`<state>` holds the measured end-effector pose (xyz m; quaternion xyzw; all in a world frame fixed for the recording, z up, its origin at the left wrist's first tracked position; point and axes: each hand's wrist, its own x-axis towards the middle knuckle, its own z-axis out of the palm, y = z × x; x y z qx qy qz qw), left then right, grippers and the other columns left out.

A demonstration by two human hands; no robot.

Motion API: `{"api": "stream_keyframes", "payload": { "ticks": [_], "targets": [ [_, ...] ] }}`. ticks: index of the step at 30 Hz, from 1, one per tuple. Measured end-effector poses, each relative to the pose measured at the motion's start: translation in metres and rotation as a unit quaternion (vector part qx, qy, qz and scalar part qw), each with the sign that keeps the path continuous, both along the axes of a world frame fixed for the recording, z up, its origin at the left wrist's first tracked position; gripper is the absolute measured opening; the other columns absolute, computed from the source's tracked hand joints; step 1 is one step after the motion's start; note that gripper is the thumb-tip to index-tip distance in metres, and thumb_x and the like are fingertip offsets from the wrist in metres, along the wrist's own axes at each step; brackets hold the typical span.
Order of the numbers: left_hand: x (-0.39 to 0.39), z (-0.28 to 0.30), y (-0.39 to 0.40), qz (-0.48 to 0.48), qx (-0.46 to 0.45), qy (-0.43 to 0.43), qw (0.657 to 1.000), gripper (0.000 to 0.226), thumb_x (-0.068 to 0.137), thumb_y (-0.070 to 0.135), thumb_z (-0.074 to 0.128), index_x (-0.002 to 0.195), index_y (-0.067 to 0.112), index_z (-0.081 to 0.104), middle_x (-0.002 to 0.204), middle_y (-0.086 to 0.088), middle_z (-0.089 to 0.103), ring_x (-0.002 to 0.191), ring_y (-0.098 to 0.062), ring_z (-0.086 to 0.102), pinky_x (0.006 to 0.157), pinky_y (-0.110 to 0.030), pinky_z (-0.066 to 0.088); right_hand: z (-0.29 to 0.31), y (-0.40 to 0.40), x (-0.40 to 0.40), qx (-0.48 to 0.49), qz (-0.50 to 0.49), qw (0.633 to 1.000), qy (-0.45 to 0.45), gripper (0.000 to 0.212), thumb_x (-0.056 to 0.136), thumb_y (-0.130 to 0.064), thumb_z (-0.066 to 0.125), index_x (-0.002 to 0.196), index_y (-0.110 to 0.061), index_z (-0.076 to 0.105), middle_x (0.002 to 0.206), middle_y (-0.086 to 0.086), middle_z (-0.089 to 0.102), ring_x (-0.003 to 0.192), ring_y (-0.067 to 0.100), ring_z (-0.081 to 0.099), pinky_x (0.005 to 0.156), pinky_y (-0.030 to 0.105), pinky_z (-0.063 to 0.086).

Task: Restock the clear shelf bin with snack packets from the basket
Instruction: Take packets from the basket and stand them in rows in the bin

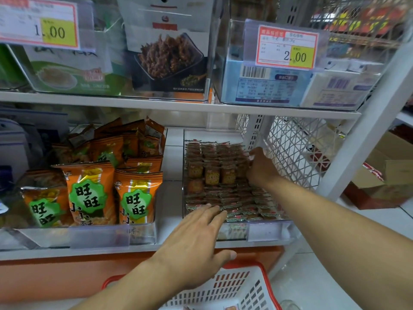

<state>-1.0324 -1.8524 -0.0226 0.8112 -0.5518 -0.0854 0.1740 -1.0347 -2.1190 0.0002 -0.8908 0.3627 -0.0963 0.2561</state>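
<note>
— Head view first: where are your hands?

— Your left hand (196, 240) lies flat, fingers straight and spread a little, fingertips resting on the front row of snack packets (223, 186) at the near edge of the clear shelf bin (268, 231). The thumb hangs below the bin's front wall, over the basket. It holds nothing.

— And the right?

— Your right hand (260, 166) reaches deeper, to the right side of the bin about midway back. Its fingers are curled in against the packets there; whether they pinch one or only press on the row, you cannot tell from this angle.

— How full is the bin?

— Packed in several rows from front to back, small red-edged wrappers with brown biscuits showing through. A few in the middle stand upright, the others lean or lie overlapped.

— Where's the basket?

— The basket (237, 287) sits below the shelf, just under your left wrist, white lattice walls with a red rim. At least one packet shows at its bottom edge.

— What else is near?

— Left of the bin, orange snack bags (89, 193) with green labels stand in another clear bin. Above, a price tag (287, 48) reads 2.00, and a second tag (40, 25) sits at the top left.
</note>
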Motion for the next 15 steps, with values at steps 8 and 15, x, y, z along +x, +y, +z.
{"api": "stream_keyframes", "payload": {
  "ticks": [8,15],
  "targets": [
    [0.001,-0.001,-0.002,-0.010,0.013,-0.008,1.000,0.091,0.094,0.069,0.049,0.163,0.032,0.003,0.171,0.009,0.004,0.157,-0.010,-0.004,0.120,-0.026,-0.005,-0.002,-0.001,0.002,0.010,-0.018,0.999,-0.033,0.047,0.093,0.003,0.055,0.136,-0.014,0.044,0.115,0.011,0.067,0.091,0.029,0.065,0.065,0.030,0.048],
    [0.000,0.002,0.001,-0.014,0.011,-0.010,1.000,0.091,0.096,0.059,0.056,0.163,0.030,0.002,0.171,0.009,0.005,0.156,-0.008,-0.006,0.116,-0.022,-0.010,0.010,0.011,-0.006,-0.047,0.000,0.997,-0.065,0.069,0.085,-0.001,0.071,0.145,-0.018,0.039,0.142,0.013,0.048,0.124,0.032,0.054,0.095,0.036,0.049]
  ]
}}
